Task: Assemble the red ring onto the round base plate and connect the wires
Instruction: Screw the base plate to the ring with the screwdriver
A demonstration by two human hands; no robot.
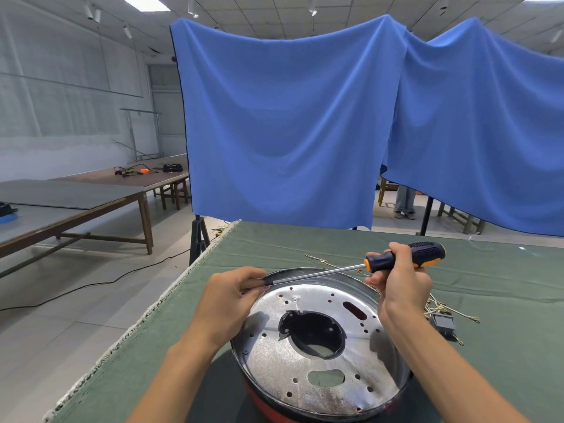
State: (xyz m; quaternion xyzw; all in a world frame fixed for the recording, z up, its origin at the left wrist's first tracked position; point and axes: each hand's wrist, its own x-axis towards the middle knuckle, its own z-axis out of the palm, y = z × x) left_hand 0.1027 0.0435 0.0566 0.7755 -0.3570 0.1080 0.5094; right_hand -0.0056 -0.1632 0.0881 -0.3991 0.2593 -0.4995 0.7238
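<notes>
Red ring (268,407): only a sliver of it shows, under the near-left edge of the round base plate (317,340), hugging the outside of the plate's dark rim.
Round base plate: sits on the green-covered tabletop (305,245), close to the near edge; its shiny face is turned up, with a big dark hole in the middle, an oval slot toward the near side and many small holes.
Screwdriver (351,267): lies almost level above the far rim of the base plate, its black-and-orange handle on the right and its metal shaft running left.
Right hand (399,285): above the far-right rim of the base plate; its grip is curled round the screwdriver handle.
Left hand (232,294): at the far-left rim of the base plate; its fingertips are pressed together, pinching the tip of the screwdriver shaft. I cannot tell whether a screw is held there.
Wires (442,309): a loose bundle with small metal ends lies on the tabletop just right of the base plate, partly behind the right forearm; a few more strands lie beyond the plate's far rim.
Black block (444,326): small, boxy, resting among the wires right of the base plate.
Blue cloth (305,123): hangs like a curtain beyond the tabletop, behind the base plate.
</notes>
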